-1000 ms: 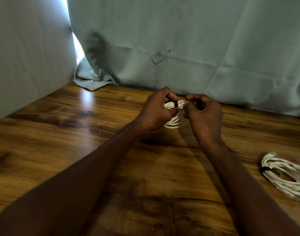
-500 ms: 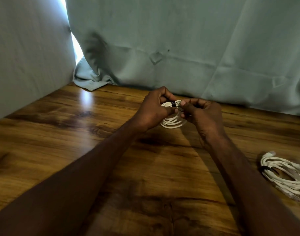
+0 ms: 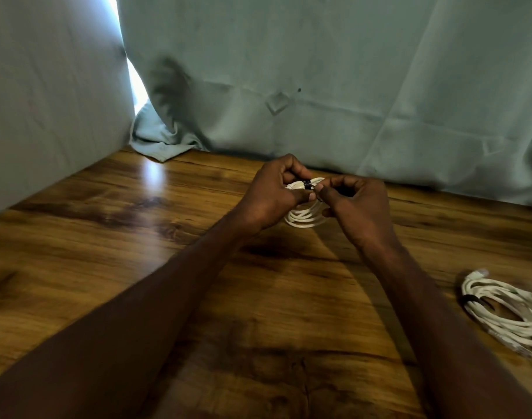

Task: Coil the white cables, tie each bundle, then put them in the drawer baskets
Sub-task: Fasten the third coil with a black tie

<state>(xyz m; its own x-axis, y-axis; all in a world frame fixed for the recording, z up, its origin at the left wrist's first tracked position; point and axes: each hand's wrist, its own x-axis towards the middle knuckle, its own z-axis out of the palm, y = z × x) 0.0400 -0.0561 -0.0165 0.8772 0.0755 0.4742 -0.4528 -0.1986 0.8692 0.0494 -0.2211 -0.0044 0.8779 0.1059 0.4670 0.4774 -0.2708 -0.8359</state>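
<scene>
A small coil of white cable (image 3: 304, 217) is held up over the wooden table (image 3: 107, 252), near the curtain. My left hand (image 3: 274, 195) grips the coil's top with curled fingers and thumb. A black tie (image 3: 307, 185) wraps the strands at the top. My right hand (image 3: 357, 204) pinches the black tie's loose end just right of the coil. A second white cable bundle (image 3: 506, 316), bound with a black tie, lies on the table at the right edge.
Pale green curtains (image 3: 319, 80) hang along the back and left of the table, with a bright gap at the corner. A fold of cloth (image 3: 159, 143) rests on the table's far left corner. No drawer or basket is in view.
My right hand has shifted slightly down and right while working the black tie. The coil stays in my left hand. The bundle on the right has not moved.
</scene>
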